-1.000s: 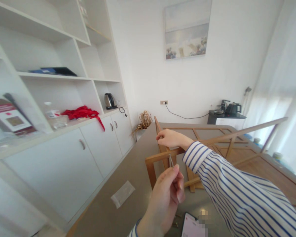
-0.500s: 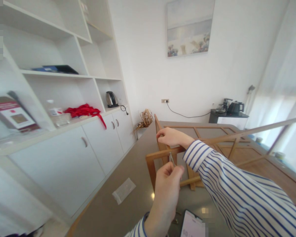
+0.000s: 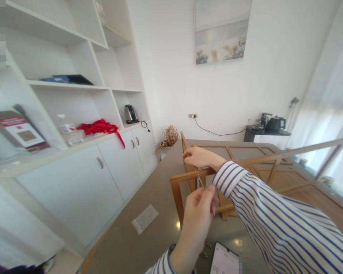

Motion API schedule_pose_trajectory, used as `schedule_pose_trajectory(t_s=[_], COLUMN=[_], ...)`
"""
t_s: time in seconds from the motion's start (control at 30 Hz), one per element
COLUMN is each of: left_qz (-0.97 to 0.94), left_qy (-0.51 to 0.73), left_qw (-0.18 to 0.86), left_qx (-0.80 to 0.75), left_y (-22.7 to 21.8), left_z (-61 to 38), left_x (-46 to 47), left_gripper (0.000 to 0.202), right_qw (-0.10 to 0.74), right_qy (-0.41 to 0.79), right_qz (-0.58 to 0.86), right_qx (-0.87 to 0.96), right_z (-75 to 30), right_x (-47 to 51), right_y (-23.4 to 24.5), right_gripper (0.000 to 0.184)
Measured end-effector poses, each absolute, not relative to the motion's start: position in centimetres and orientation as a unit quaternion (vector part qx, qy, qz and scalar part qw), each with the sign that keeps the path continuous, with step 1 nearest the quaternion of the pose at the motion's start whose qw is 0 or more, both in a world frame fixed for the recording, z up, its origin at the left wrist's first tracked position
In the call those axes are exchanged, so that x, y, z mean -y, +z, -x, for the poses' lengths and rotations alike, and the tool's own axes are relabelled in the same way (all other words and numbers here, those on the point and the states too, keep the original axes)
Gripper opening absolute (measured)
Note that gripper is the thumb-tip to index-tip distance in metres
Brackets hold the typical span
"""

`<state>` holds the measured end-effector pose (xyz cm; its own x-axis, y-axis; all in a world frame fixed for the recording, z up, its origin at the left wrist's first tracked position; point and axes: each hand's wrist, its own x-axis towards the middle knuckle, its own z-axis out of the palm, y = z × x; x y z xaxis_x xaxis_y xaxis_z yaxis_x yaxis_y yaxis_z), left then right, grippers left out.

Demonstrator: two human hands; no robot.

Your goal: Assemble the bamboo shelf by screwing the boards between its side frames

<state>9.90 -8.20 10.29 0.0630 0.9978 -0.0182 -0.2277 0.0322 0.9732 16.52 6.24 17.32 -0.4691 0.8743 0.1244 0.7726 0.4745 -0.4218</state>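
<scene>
My left hand [image 3: 198, 213] is closed in a pinch around a thin metal rod that looks like a hex key [image 3: 201, 180]. The rod's far tip meets the side of a wooden frame's rail [image 3: 185, 176]. Above and beyond that rail, my right hand [image 3: 200, 156] has its fingers curled over an upright wooden board [image 3: 191, 179], holding it. Part of the joint between board and frame is covered by my hands and right sleeve. Long wooden bars [image 3: 297, 152] of the frame stretch to the right past my right arm.
On the grey table [image 3: 122, 243] lie a small clear plastic bag [image 3: 145, 219], several brass-coloured screws [image 3: 205, 254] and a phone [image 3: 224, 260]. More wooden panels [image 3: 303, 201] cover the right side. White cabinets [image 3: 74, 198] stand left; a coffee maker [image 3: 264, 121] sits at the back right.
My left hand has turned and shifted slightly right, with the rod now leaning more to the right. My right hand stays on the board. The whole view has shifted slightly.
</scene>
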Motion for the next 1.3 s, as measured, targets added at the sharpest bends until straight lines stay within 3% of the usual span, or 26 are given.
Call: schedule_pose_trajectory(t_s=[0.37, 0.53, 0.67, 0.87, 1.3], left_qz=[-0.539, -0.617, -0.653, -0.692, -0.679], left_qy=[0.525, 0.475, 0.430, 0.363, 0.378], left_qw=[0.501, 0.359, 0.297, 0.157, 0.167], left_qx=[-0.428, -0.515, -0.549, -0.604, -0.607], left_y=[8.7, 4.7, 0.7, -0.8, -0.8], left_z=[-9.7, -6.5, -5.9, -7.9, -9.0], left_x=[8.2, 8.0, 7.1, 5.4, 4.6], left_gripper=[0.034, 0.019, 0.050, 0.064, 0.050], right_qw=[0.136, 0.129, 0.120, 0.114, 0.133], right_qy=[0.146, 0.153, 0.169, 0.172, 0.148], right_qz=[0.497, 0.505, 0.518, 0.522, 0.516], right_qx=[0.845, 0.840, 0.830, 0.828, 0.833], right_z=[-16.3, -16.7, -17.1, -17.1, -16.7], right_x=[-6.6, -6.1, -5.4, -5.4, -6.4], right_y=[17.3, 17.9, 18.4, 18.7, 17.8], right_gripper=[0.035, 0.038, 0.041, 0.043, 0.043])
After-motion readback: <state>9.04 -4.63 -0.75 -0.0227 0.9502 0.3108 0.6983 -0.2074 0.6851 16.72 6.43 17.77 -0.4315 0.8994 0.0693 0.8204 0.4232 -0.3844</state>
